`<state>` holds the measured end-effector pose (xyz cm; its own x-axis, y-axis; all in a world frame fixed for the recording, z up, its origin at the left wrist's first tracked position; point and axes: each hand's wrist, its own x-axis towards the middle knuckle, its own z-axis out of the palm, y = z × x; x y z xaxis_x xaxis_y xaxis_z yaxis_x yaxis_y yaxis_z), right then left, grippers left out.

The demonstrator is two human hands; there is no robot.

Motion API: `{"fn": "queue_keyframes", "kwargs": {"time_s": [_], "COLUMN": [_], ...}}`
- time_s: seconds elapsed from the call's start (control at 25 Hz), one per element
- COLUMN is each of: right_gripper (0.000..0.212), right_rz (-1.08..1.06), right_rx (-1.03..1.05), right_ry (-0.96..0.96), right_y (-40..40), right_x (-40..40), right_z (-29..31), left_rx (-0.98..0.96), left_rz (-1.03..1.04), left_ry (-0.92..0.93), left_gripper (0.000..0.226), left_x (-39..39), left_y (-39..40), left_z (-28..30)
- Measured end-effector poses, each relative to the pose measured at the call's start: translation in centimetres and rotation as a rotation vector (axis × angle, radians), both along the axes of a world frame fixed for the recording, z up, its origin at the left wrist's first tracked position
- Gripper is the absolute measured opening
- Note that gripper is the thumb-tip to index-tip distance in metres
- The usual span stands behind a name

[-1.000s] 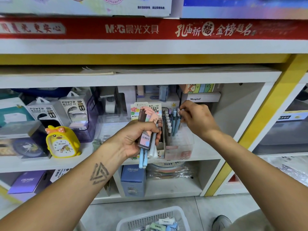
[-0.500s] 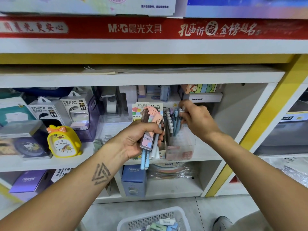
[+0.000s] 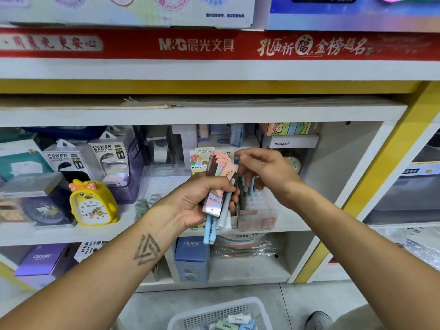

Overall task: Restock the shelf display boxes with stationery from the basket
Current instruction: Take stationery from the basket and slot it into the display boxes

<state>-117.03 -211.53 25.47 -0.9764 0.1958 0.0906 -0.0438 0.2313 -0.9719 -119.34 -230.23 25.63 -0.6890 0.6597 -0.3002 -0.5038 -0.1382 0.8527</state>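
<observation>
Directly below me the white basket sits on the floor, a few packets left inside. My left hand grips a bundle of pens and flat packets, fingers wrapped tight round it, in front of the shelf. Half a second ago my right hand was down among the pens in the clear display box; now it is raised beside the bundle top, fingertips together; whether they pinch anything, I cannot tell. Judgement: one item placed, the next being drawn. Yellow clock stands left.
</observation>
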Motion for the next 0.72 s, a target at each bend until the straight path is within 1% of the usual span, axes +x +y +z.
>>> {"fn": "queue_keyframes", "kwargs": {"time_s": [0.08, 0.2, 0.28, 0.4, 0.44, 0.52, 0.6, 0.72], "right_gripper": [0.015, 0.013, 0.012, 0.012, 0.013, 0.012, 0.010, 0.007], "right_rz": [0.095, 0.119, 0.086, -0.057, -0.116, -0.234, -0.283, -0.279], "right_rx": [-0.117, -0.279, -0.371, -0.457, -0.430, -0.218, -0.047, 0.036], "right_ry": [-0.024, -0.039, -0.021, 0.076, 0.105, 0.145, 0.165, 0.182], "right_y": [-0.2, 0.0, 0.3, 1.7, 2.2, 3.4, 4.1, 4.5], "right_x": [0.4, 0.6, 0.7, 0.6, 0.6, 0.7, 0.9, 1.2], "right_z": [0.2, 0.6, 0.9, 1.2, 1.4, 1.6, 1.5, 1.4], "left_rx": [0.004, 0.004, -0.002, -0.021, -0.024, -0.044, -0.065, -0.069], "left_rz": [0.000, -0.004, 0.003, 0.060, 0.079, 0.105, 0.123, 0.133], "left_ry": [0.013, 0.031, 0.024, -0.010, -0.010, -0.002, 0.007, 0.021], "left_gripper": [0.020, 0.022, 0.019, 0.017, 0.014, 0.009, 0.008, 0.009], "left_x": [0.0, 0.0, -0.1, -0.2, -0.3, -0.4, -0.5, -0.5], "left_y": [0.0, 0.1, 0.2, 0.3, 0.3, 0.4, 0.5, 0.6], "left_z": [0.0, -0.1, 0.0, -0.1, -0.2, -0.3, -0.4, -0.5]}}
